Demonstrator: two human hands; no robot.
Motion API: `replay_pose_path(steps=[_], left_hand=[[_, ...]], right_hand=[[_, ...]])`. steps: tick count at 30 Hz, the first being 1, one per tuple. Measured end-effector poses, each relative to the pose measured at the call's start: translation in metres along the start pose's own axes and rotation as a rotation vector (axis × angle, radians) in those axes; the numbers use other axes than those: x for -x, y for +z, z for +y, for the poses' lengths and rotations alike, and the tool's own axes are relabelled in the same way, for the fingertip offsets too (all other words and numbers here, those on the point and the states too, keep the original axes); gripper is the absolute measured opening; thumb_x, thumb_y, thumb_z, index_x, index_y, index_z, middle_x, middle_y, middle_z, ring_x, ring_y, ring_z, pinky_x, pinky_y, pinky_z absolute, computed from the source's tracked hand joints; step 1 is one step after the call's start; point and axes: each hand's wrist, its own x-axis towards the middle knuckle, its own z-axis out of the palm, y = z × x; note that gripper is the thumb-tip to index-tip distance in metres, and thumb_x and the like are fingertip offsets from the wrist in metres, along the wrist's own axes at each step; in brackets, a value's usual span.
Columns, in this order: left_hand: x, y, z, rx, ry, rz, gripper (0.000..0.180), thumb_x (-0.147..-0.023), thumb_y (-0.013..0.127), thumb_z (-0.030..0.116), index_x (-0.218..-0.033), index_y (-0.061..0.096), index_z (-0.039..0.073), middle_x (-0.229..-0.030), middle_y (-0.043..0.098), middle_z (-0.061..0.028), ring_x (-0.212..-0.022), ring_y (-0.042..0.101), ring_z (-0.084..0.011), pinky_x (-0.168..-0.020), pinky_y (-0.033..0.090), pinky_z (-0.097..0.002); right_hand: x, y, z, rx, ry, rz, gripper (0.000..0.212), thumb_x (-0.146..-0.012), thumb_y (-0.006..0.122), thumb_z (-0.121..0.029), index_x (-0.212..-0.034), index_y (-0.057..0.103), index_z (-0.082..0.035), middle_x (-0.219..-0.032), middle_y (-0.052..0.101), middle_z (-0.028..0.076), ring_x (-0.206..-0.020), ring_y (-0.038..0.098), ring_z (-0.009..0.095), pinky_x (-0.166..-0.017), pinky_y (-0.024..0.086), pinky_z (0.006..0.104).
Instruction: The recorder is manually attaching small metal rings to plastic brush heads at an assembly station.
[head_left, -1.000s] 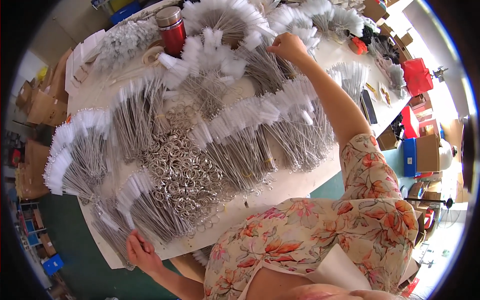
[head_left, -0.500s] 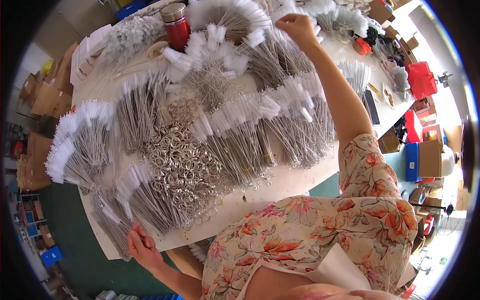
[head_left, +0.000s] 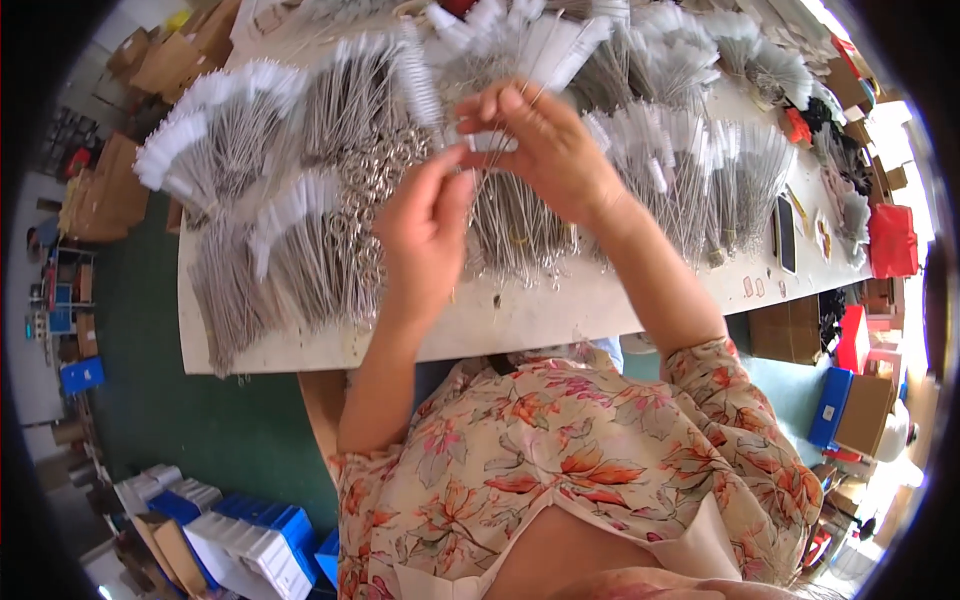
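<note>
My two hands are close together above the table, over the bundles of brushes. My right hand [head_left: 560, 155] is closed round thin wire stems, and white-bristled wire brushes [head_left: 568, 52] show just beyond its fingers. My left hand [head_left: 425, 235] faces it with thumb and fingers pinched together; anything between those fingertips is too small to make out. A heap of silvery metal rings [head_left: 362, 190] lies beside and partly behind my left hand. Thin wire stems with looped ends [head_left: 520, 225] lie on the table below my right hand.
More brush bundles [head_left: 300, 235] lie on the white table [head_left: 590, 310], left and right. A dark phone [head_left: 786, 235] lies towards the right, with a red bag [head_left: 892, 240] beyond it. Cardboard boxes [head_left: 785, 330] and blue and white bins [head_left: 250, 545] stand around on the floor.
My right hand has come back from the far side of the table towards me. My left hand has risen from the near left corner to meet it. The view has shifted.
</note>
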Motion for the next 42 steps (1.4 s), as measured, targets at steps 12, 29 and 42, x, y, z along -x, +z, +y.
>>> replay_pose_path(steps=[12,29,42], left_hand=[[0.097,0.029,-0.014,-0.315,0.593,0.050,0.025,-0.071,0.068,-0.005,-0.091,0.056,0.003,-0.106,0.051,-0.0128,-0.088,0.057,-0.0216,-0.072,0.050,-0.0276],[0.169,0.008,-0.045,0.002,-0.123,-0.375,0.024,-0.078,0.065,0.004,-0.102,0.058,0.002,-0.080,0.060,-0.0082,-0.065,0.059,-0.0161,-0.056,0.047,-0.0254],[0.104,-0.068,-0.068,-0.614,0.241,-0.236,0.019,-0.068,0.071,0.011,-0.085,0.062,0.008,-0.081,0.060,-0.0036,-0.077,0.055,-0.0246,-0.068,0.042,-0.0374]], right_hand=[[0.128,-0.033,0.074,-0.351,0.296,0.077,0.026,-0.092,0.051,-0.028,-0.098,0.063,-0.006,-0.088,0.062,0.004,-0.086,0.058,0.016,-0.080,0.046,0.0285],[0.176,-0.046,0.051,1.876,0.012,-0.570,0.002,-0.072,0.058,-0.006,-0.074,0.059,-0.008,-0.074,0.058,0.004,-0.074,0.058,0.019,-0.063,0.043,0.0316],[0.154,-0.034,0.046,1.765,0.159,-0.372,0.008,-0.080,0.056,-0.011,-0.076,0.061,-0.006,-0.071,0.059,0.008,-0.066,0.059,0.027,-0.057,0.046,0.0378]])
